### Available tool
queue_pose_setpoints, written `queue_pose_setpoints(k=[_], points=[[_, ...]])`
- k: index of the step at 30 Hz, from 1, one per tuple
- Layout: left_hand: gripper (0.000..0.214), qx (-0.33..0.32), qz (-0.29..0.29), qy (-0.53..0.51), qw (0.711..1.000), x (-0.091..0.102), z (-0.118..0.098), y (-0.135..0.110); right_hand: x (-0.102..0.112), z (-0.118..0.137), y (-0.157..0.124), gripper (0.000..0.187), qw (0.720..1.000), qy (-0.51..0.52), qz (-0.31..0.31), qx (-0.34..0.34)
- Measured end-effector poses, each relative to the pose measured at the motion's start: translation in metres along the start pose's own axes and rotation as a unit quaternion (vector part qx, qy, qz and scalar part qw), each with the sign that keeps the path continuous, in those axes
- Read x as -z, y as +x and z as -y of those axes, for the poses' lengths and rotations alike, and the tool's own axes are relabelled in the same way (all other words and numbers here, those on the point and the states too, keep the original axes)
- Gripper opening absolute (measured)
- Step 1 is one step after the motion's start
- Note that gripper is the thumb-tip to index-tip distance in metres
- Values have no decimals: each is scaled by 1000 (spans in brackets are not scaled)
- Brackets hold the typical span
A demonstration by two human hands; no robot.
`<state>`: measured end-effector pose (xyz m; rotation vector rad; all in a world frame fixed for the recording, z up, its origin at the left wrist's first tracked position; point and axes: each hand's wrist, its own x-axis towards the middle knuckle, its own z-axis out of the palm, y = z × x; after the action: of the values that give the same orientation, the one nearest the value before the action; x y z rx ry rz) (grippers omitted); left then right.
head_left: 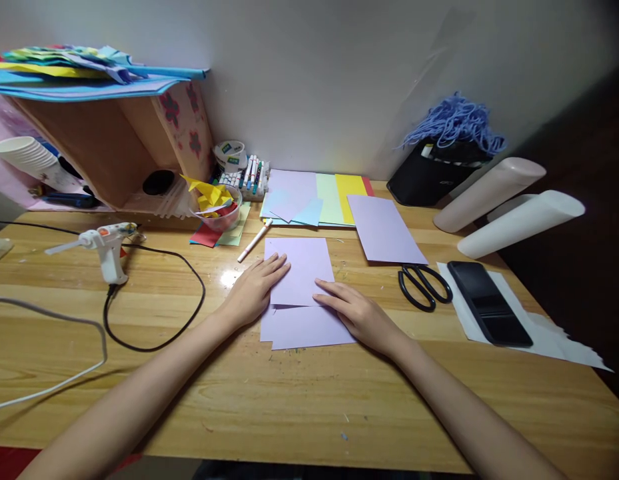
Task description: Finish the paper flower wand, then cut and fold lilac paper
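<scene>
A folded-looking or stacked set of light purple paper (300,270) lies flat in front of me, its upper piece overlapping a lower purple sheet (309,327) whose edges do not line up. My left hand (252,287) rests flat on the upper piece's left edge, fingers stretched out. On its right edge lies my right hand (356,310), with fingers extended over both layers. Just beyond the paper, to the left, is a capped white marker (254,241). Black-handled scissors (424,287) lie to the right, their blades hidden under another purple sheet (386,230).
A white glue gun (109,250) with a looping black cord stands at left. Behind are a bowl of paper scraps (219,213), markers (252,175) and coloured sheets (334,197). At right are a phone (489,303), white paper rolls (522,223) and a black bag (434,177) with blue yarn.
</scene>
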<state>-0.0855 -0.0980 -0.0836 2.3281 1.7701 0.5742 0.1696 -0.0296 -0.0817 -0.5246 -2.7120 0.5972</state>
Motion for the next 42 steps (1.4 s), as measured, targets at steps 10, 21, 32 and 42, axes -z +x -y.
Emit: queue_pose_setpoints(k=[10,21,32,42], points=[[56,-2,-8,1,1000,2,-5,-1,-1,1,1,42,1000,8,-3,-11],[59,-13,-21,8,1000,-4,-1,-3,-1,2,2,38,1000,11,-17,-9],[62,112,-137,-61,982,6,-9,-1,-7,-3,4,22,907,241,-198,-284],[43,264,-131,-334,895,-4,0,1,-5,-3,19,35,787,482,-186,-337]])
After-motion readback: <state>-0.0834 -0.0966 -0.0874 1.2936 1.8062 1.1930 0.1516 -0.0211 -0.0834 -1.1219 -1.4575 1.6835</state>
